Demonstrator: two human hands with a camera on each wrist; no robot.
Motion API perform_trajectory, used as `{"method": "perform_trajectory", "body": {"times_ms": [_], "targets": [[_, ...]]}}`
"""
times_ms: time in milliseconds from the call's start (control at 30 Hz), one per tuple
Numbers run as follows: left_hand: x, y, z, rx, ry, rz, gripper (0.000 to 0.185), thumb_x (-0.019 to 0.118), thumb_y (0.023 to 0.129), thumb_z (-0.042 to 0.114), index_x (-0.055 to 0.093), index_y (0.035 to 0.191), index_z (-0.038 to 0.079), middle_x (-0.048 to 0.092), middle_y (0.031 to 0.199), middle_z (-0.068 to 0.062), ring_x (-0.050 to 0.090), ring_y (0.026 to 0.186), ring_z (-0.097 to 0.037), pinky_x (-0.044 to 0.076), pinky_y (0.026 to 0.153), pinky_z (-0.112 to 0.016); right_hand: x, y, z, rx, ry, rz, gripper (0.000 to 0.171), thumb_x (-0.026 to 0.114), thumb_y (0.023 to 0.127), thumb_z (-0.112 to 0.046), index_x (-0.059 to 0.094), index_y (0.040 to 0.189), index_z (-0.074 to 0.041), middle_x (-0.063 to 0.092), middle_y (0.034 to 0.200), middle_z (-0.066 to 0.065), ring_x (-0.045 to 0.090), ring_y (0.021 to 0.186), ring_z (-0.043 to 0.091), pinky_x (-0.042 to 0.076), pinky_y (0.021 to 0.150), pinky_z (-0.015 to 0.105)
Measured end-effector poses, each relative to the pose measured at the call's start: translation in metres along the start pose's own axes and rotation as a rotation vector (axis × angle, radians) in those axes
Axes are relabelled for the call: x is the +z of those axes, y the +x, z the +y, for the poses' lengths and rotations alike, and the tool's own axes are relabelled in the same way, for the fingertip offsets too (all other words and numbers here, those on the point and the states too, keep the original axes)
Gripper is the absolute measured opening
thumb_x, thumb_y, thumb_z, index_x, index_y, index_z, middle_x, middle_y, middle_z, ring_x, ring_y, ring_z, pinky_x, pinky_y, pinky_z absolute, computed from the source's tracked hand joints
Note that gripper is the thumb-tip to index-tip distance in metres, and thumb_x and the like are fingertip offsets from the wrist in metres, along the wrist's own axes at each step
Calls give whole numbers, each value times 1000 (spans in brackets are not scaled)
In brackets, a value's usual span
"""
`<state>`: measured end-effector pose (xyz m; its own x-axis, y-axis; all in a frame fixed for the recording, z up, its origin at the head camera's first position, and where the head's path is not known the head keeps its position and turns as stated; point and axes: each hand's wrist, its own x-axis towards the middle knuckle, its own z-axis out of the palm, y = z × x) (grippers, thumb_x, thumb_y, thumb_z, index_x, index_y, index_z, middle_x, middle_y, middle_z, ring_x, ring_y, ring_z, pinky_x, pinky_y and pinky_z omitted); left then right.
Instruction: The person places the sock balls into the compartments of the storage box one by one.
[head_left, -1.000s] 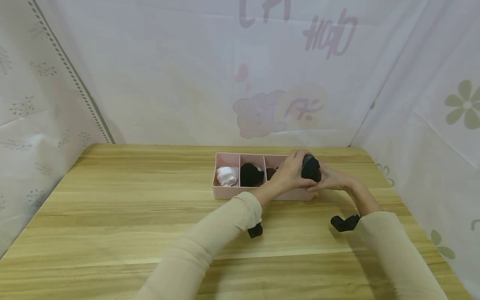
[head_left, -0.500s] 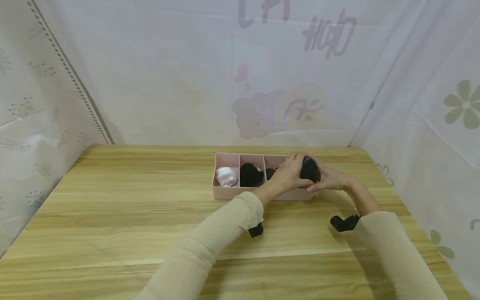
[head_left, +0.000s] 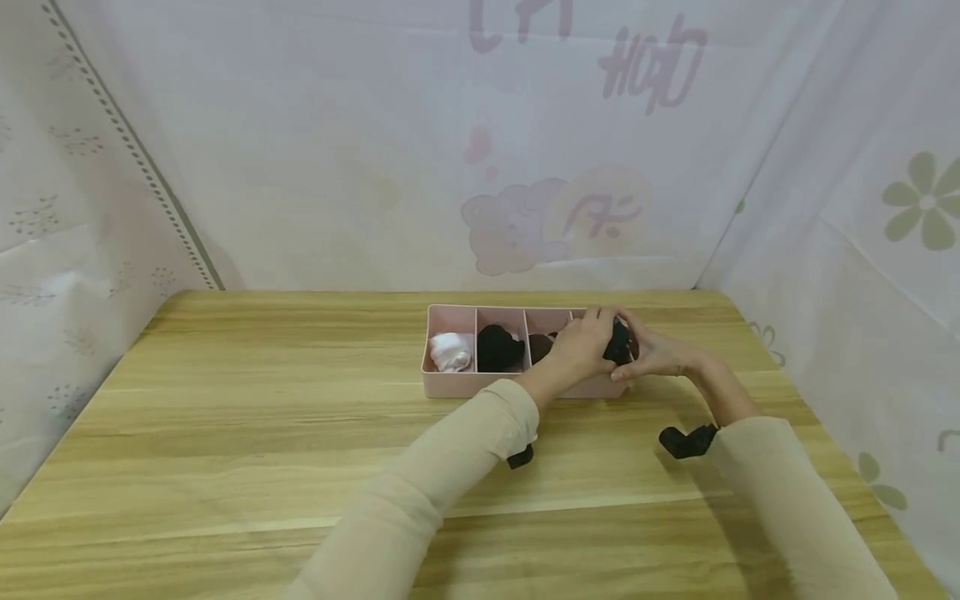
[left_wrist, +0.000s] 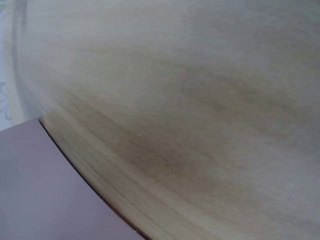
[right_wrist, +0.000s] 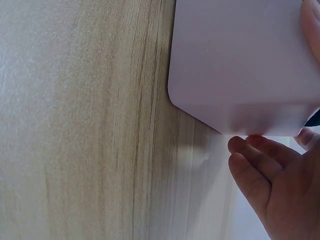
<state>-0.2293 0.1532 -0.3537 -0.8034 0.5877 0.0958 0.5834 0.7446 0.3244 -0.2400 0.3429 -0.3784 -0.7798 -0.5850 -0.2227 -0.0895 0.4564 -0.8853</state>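
Observation:
A pink divided box (head_left: 450, 385) stands near the table's back edge. In its rightmost part, a black rolled cloth bundle (head_left: 618, 343) sits low, close to rim level. My left hand (head_left: 581, 346) grips the bundle from the left, reaching over the box's front wall. From the right end, my right hand (head_left: 660, 353) holds it too, thumb in front and index finger behind. In the right wrist view, several right-hand fingers (right_wrist: 250, 175) lie by the box's end wall (right_wrist: 265, 120). The bundle is mostly hidden by the hands; the left wrist view shows only table and box wall.
Other box compartments hold a white cloth bundle (head_left: 452, 352), a black one (head_left: 500, 348) and a brown one (head_left: 540, 346), the last partly hidden by the left hand. A wooden table (head_left: 225, 433) lies beneath, with patterned cloth (head_left: 337, 167) hanging behind and at both sides.
The black bundle has gone down into the box's right part, less of it showing above the rim. Both hands have stayed on it, with the left wrist shifting slightly right.

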Motion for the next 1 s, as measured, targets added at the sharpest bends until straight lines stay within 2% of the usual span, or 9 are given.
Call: {"method": "perform_trajectory", "body": {"times_ms": [200, 300, 367, 500, 600, 700, 767, 1000], "targets": [[0, 4, 5, -47, 53, -41, 75, 76, 77, 36, 37, 137, 12, 50, 126, -6, 61, 101, -22, 53, 84, -31, 0, 1, -1, 16, 45, -14, 110, 73, 81, -6, -15, 147, -12, 6, 147, 33, 44, 116, 35, 50, 84, 29], [2, 6, 8, -62, 102, -48, 75, 76, 77, 37, 38, 136, 11, 51, 124, -6, 61, 100, -21, 53, 81, -31, 0, 1, -1, 20, 65, -17, 111, 73, 80, -5, -16, 147, -12, 6, 147, 33, 46, 111, 29, 50, 82, 28], [3, 7, 10, -71, 139, -58, 77, 76, 77, 39, 38, 137, 10, 51, 124, -6, 61, 99, -21, 53, 81, -31, 0, 1, -1, 22, 70, -16, 112, 73, 80, -5, -17, 147, -11, 8, 146, 34, 47, 110, 29, 50, 81, 27], [2, 8, 14, -90, 195, -78, 80, 75, 76, 42, 38, 139, 10, 50, 127, -6, 60, 100, -20, 53, 81, -28, -1, 1, -1, 25, 36, 2, 112, 73, 80, -6, -16, 147, -10, 6, 147, 34, 38, 122, 42, 48, 88, 33], [2, 8, 15, -94, 239, -93, 81, 74, 76, 44, 37, 140, 10, 49, 128, -6, 58, 102, -19, 53, 81, -27, -1, 0, -2, 34, -2, 14, 113, 74, 81, -10, -17, 148, -10, 0, 149, 34, 21, 133, 51, 41, 99, 48], [4, 8, 15, -90, 281, -111, 79, 72, 79, 44, 36, 141, 11, 49, 129, -6, 57, 105, -19, 52, 83, -27, -1, 0, -2, 48, -18, 17, 114, 74, 81, -13, -19, 147, -11, -5, 150, 33, 10, 137, 52, 31, 103, 60], [4, 8, 15, -89, 297, -123, 76, 70, 80, 46, 38, 141, 12, 48, 130, -7, 56, 107, -19, 52, 84, -27, 0, 0, -2, 51, -11, 13, 114, 74, 81, -12, -19, 147, -11, -6, 150, 33, 7, 137, 52, 28, 103, 63], [6, 7, 13, -71, 340, -144, 68, 66, 82, 51, 48, 136, 13, 54, 124, -6, 56, 105, -18, 52, 85, -28, 0, -1, -2, 61, -9, 8, 115, 74, 81, -13, -19, 147, -12, -2, 149, 35, 11, 136, 53, 32, 102, 61]]}}
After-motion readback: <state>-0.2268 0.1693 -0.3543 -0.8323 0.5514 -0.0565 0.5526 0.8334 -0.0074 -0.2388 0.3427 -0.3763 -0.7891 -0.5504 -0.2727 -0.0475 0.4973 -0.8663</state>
